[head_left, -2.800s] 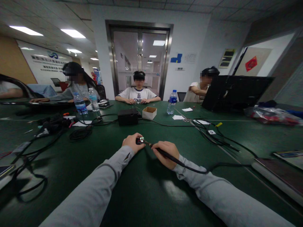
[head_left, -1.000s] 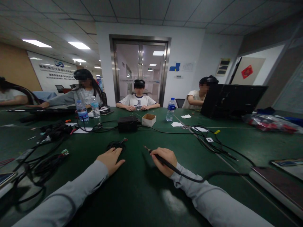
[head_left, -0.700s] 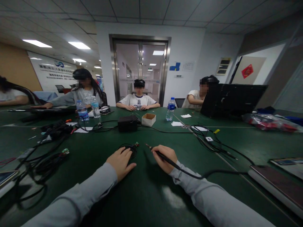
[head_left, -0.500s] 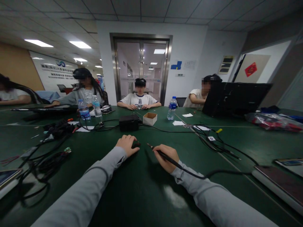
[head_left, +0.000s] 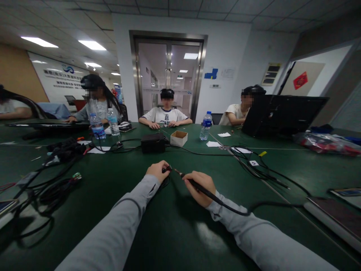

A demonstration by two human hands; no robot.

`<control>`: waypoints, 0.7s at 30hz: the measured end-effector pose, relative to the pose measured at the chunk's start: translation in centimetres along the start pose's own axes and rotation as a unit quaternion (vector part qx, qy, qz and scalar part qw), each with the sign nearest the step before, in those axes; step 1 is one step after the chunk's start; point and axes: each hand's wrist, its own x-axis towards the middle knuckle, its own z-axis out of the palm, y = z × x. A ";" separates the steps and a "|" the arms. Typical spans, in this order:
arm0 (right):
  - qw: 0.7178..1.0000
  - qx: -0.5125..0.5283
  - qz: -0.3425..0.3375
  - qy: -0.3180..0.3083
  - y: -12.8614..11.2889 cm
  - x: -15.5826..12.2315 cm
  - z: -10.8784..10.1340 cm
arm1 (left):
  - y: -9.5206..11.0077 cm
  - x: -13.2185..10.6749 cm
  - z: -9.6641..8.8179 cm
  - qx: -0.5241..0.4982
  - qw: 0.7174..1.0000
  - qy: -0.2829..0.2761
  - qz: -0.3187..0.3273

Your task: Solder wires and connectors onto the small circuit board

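Note:
My right hand (head_left: 200, 186) grips a soldering iron (head_left: 203, 191) like a pen, its thin tip pointing left toward my other hand. From the handle a black cord runs back over my right forearm. Just across a small gap, my left hand (head_left: 156, 170) pinches a small dark piece (head_left: 166, 169), which looks like a cable end; its exact kind is too small to make out. A dark cable loop partly shows beneath that hand. Both hands are over the green table (head_left: 163, 222).
Ahead stand a black box (head_left: 153, 143), a small open carton (head_left: 178, 139) and a water bottle (head_left: 206, 126). Tangled cables (head_left: 58, 190) lie at left; more cables (head_left: 248, 163) lie at right near a monitor (head_left: 283, 114). Several people sit around the table.
My left hand has turned and lifted slightly, moving right, so the dark piece now shows nearer the iron's tip. My right hand has barely moved. The view has tilted a little.

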 end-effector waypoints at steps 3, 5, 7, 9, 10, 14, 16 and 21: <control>1.000 -0.016 -0.024 -0.006 -0.2 0.0 0.0 | 0.0 -0.2 -0.2 -0.009 1.000 0.013 0.018; 0.999 -0.027 -0.032 -0.010 -0.3 0.0 0.0 | 0.0 -0.3 -0.3 -0.004 0.999 0.016 0.028; 0.999 -0.031 -0.037 -0.012 -0.4 -0.1 0.0 | 0.1 -0.4 -0.4 0.003 0.999 0.014 0.030; 0.999 -0.030 -0.040 -0.014 -0.4 -0.1 0.0 | 0.1 -0.5 -0.4 0.007 0.999 0.011 0.030; 0.999 -0.028 -0.042 -0.016 -0.4 -0.1 0.0 | 0.2 -0.5 -0.5 0.007 0.999 0.012 0.030; 0.998 -0.020 -0.048 -0.031 -0.4 0.0 0.1 | 0.2 -0.7 -0.5 0.002 1.000 0.021 0.019; 0.997 -0.022 -0.052 -0.047 -0.4 0.0 0.1 | 0.3 -0.8 -0.6 -0.002 1.000 0.027 0.012; 0.996 -0.039 -0.056 -0.062 -0.5 0.1 0.2 | 0.5 -1.0 -0.5 0.002 0.999 0.035 0.001</control>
